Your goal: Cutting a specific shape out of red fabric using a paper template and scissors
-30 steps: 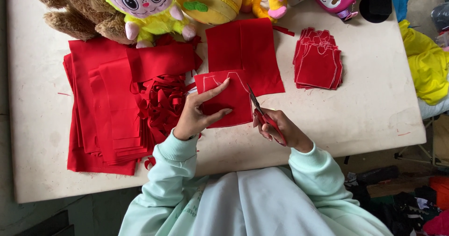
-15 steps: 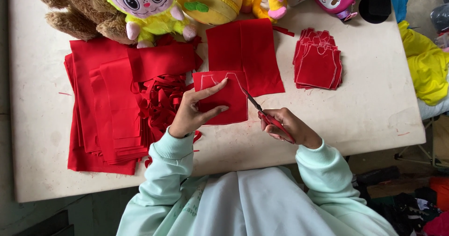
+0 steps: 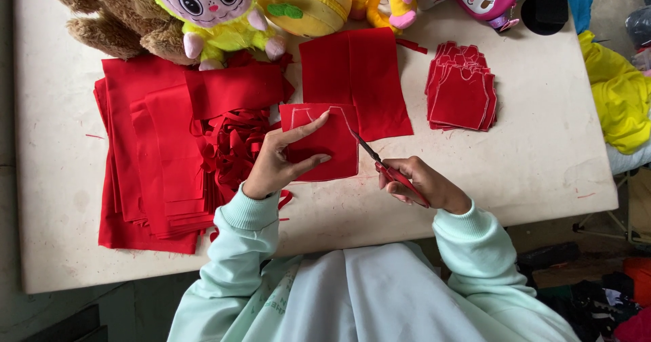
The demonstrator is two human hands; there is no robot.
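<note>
Scissors (image 3: 380, 162) edged further along red fabric piece's (image 3: 332, 142) right edge; R hand (image 3: 424, 183) gripping handles, blades slightly open; L hand (image 3: 281, 159) pinching fabric.

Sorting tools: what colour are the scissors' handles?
Red, seen in the head view, in the right hand gripping the scissors.

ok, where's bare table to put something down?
Free: right side of the table, below the cut stack; the far-left strip beside the red sheets; the near edge by the right hand. Crowded: toys along the back, scraps by the left hand.

Brown plush bear (image 3: 129, 27), yellow plush toy (image 3: 217, 10), cut red pieces stack (image 3: 462, 88), yellow cloth (image 3: 620, 101)
</note>
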